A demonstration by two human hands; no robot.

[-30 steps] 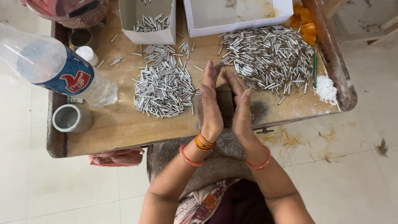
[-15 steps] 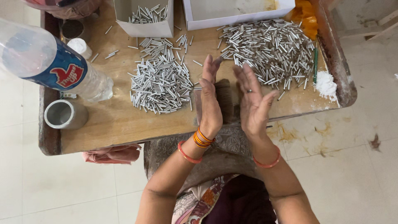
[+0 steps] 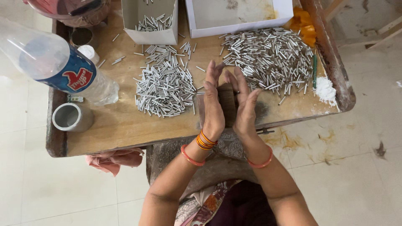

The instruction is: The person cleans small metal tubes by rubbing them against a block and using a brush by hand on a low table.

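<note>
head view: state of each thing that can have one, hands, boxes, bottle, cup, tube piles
left hand: open, upright on edge, empty
right hand: open, facing the left, apart from it
small box: open, few tubes inside
white box: open, no tubes showing
plastic bottle: lying tilted
metal cup: on its side
tube piles: loose on wooden table

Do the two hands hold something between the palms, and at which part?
It cannot be told: the left hand and right hand stand palm to palm, hiding anything between them.

Both hands, left hand and right hand, stood palm to palm above the desk, between two heaps of metal tubes.
</note>
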